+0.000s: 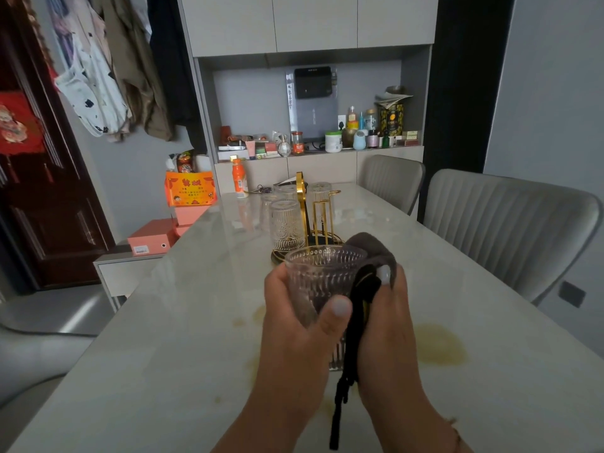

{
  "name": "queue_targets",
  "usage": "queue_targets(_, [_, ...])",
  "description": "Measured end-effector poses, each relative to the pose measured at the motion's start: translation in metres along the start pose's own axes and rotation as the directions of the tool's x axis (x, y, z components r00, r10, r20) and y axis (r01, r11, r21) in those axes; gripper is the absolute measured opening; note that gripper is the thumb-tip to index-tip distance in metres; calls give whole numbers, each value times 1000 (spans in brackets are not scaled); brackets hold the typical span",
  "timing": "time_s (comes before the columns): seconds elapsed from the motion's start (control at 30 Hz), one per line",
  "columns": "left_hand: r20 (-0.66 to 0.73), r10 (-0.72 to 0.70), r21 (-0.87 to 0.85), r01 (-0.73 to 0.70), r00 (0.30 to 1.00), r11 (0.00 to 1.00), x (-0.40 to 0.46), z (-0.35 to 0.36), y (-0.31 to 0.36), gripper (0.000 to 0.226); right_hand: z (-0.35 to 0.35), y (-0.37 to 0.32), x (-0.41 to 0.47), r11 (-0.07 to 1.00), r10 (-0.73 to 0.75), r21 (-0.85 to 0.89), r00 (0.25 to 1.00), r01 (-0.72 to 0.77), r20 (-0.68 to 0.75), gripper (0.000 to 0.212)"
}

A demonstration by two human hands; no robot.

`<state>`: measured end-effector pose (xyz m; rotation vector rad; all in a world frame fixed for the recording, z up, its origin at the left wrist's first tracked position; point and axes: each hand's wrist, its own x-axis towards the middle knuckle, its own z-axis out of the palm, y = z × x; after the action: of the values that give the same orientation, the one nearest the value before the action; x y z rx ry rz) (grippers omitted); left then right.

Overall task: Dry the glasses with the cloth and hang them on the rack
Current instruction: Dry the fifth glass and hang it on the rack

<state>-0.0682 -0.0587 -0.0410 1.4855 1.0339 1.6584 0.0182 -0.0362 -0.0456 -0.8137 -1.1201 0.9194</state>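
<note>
**Wiping a ribbed glass over the table**

The step in hand looks like drying: the left hand (295, 308) is clasped round a ribbed glass (322, 282) at lower centre of the frame, thumb across its near side; the right hand (384, 308) pinches a grey cloth (372, 253) against the glass's right wall, the cloth bunched up over the rim; a black strap (346, 371) dangles between the wrists.

To do it well, I judge the left grip should stay firm but low on the glass, turning it steadily while the cloth is pushed inside and round the grooves, since ribbing traps water; wet glass is slippery, so keep it over the table (183, 338).

The glass sits between the two grips, touching both, mouth tilted away from the camera; just beyond it, toward centre frame, stands the gold rack (305, 204), with other glasses (287, 223) on and beside it; whether each hangs or stands I cannot tell. Yellowish stains (438, 346) mark the table at lower right.
</note>
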Motion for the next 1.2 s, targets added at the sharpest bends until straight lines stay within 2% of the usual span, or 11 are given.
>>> queue_targets(0.07, [37,18,-59,-16,999,998,1,-2,0,100,-1,2,4,998,68,-9,997,-68,38,50])
queue_targets(0.17, [50,14,-137,-7,999,990,5,-8,-3,86,-4,-3,9,926,297,180,935,-331,193,47])
queue_targets(0.33, [81,-87,-283,106,993,953,9,-11,-10,95,-7,-8,5,786,305,412,868,-462,392,47])
queue_targets(0.5, [-90,7,17,-5,996,1000,5,-6,-8,61,-3,4,1,926,170,318,976,-205,132,51])
queue_targets(0.6, [-11,-1,-76,0,1000,997,-2,2,1,53,-3,-1,-2,980,47,190,995,-62,85,52])
queue_targets(0.7, [-4,2,-86,-2,1000,996,2,2,1,86,-1,0,2,963,156,198,978,-183,141,65])
queue_targets(0.83, [-92,-64,-124,52,994,991,12,-2,-4,67,1,6,6,888,334,261,921,-378,199,60])
queue_targets(0.93, [-70,-152,-255,129,986,958,18,-9,-7,60,-2,7,4,849,371,308,899,-430,232,35])
queue_targets(1.03, [-40,-228,-419,190,973,888,26,-28,-5,50,-8,2,6,827,402,340,893,-449,202,33])
queue_targets(1.1, [-35,-213,-328,190,976,925,27,-42,-4,59,-14,-8,16,849,393,347,915,-398,88,30])
queue_targets(1.2, [16,-196,-72,197,980,978,22,-51,-4,60,-21,-35,37,953,250,181,968,-243,-13,19])
